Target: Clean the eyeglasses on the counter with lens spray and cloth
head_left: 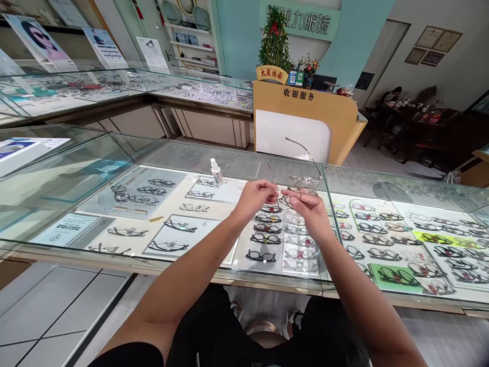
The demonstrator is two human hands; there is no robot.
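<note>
My left hand (pixel 260 195) is closed in a pinch above the glass counter, with a thin temple arm rising from its fingertips. Close beside it, my right hand (pixel 308 208) has thumb and forefinger closed at the rim of a pair of thin-framed eyeglasses (pixel 305 149). One temple of these eyeglasses points up and away from me; the lenses partly blend with the frames displayed below. Exactly where each fingertip grips is too small to make out. A small white spray bottle (pixel 216 172) stands on the counter to the left of my hands.
Beneath the glass top of the display counter (pixel 214 275), several rows of eyeglasses (pixel 263 238) lie on white and grey boards. A white box (pixel 26 155) rests at the far left. Beyond stands a wooden cashier desk (pixel 301 104) with a potted plant (pixel 274 43).
</note>
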